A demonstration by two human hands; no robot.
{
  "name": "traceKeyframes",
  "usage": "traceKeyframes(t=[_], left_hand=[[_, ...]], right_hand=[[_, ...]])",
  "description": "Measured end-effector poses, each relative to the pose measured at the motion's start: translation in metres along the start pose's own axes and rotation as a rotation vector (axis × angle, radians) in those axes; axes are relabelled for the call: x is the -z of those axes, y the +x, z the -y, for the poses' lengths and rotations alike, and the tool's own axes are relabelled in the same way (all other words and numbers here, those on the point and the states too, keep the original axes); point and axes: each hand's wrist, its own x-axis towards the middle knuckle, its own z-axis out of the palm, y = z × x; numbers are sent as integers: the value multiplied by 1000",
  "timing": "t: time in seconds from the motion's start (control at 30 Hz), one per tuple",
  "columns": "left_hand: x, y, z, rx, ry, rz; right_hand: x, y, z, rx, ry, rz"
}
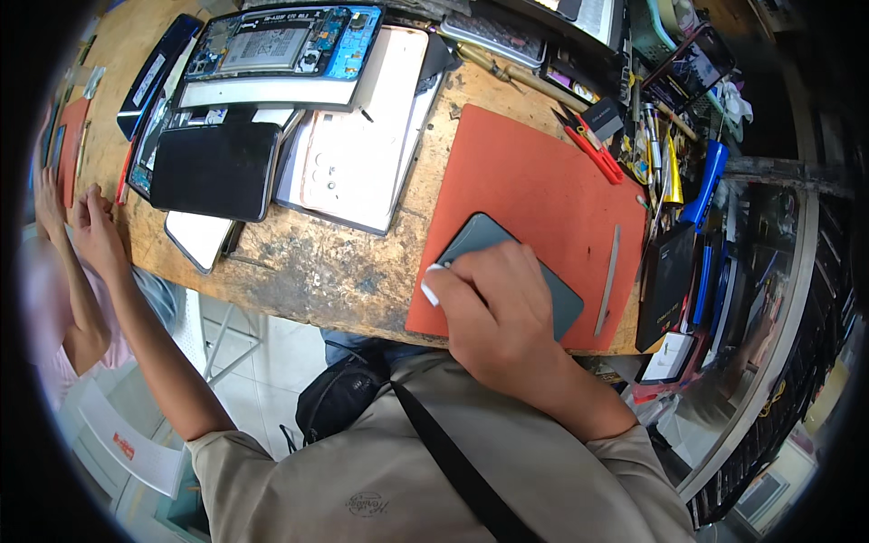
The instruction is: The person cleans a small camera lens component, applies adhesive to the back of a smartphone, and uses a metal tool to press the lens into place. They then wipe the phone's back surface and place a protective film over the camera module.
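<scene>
A dark grey-green smartphone point(471, 237) lies on an orange-red work mat point(534, 172) in front of me. My right hand point(507, 312) is closed over it, pinching a small white wad point(431, 284) between thumb and fingers by the phone's left edge. Part of the phone is hidden under that hand. Far to the left, my left hand point(98, 231) reaches along the bench's edge with its fingers bent together; what they hold, if anything, does not show. A black-screened phone point(215, 170) rests to the right of it.
Opened phones and a tablet point(272, 50) with bare circuitry are piled at the back left, beside a white phone back point(362, 118). Red-handled scissors point(593, 154) and a thin metal strip point(607, 281) lie on the mat. Tools crowd the right. Another person's arm point(77, 299) is at left.
</scene>
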Motion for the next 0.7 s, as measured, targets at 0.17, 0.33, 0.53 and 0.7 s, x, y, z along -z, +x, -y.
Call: traceKeyframes(t=[0.17,0.33,0.53,0.7], left_hand=[[-1,0,3,-91,26,-4],[-13,-30,-38,-365,67,-339],[-40,-193,-143,-480,-31,-49],[-92,-287,-251,-269,84,765]], right_hand=[[55,-33,6,-79,137,173],[115,-35,-4,-182,65,-504],[108,-46,-55,-317,-535,-276],[84,-68,-12,-308,-83,-13]])
